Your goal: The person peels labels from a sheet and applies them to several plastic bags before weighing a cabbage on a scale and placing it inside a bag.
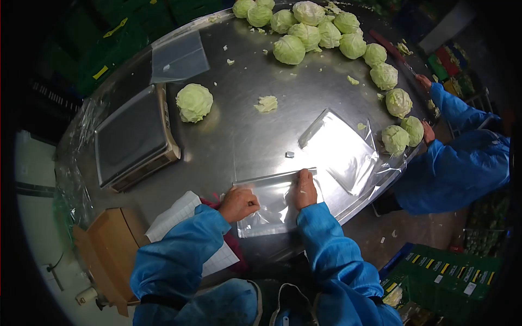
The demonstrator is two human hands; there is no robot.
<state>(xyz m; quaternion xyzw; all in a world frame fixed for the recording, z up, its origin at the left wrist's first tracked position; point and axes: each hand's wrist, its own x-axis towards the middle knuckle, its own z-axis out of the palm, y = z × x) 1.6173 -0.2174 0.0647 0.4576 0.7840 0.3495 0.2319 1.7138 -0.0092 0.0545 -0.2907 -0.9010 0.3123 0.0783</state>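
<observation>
A clear plastic bag (274, 212) lies flat on the steel table near its front edge, close to my body. My right hand (305, 190) is closed on the bag's upper right corner, thumb and fingers at its far edge. At the bag's left side, my left hand (239, 205) is closed in a pinch on the film; its fingertips are partly hidden. Just beyond the bag lies a small grey object (290, 155), too small to name. A stack of clear plastic bags (342, 149) rests to the right.
Left stands a weighing scale (130, 138), with a cabbage (194, 102) beside it and a plastic sheet (179, 57) behind. Several cabbages (307, 35) line the far and right edges. A co-worker's knife (386, 43) is at right. A cardboard box (106, 250) and paper (176, 217) are near left.
</observation>
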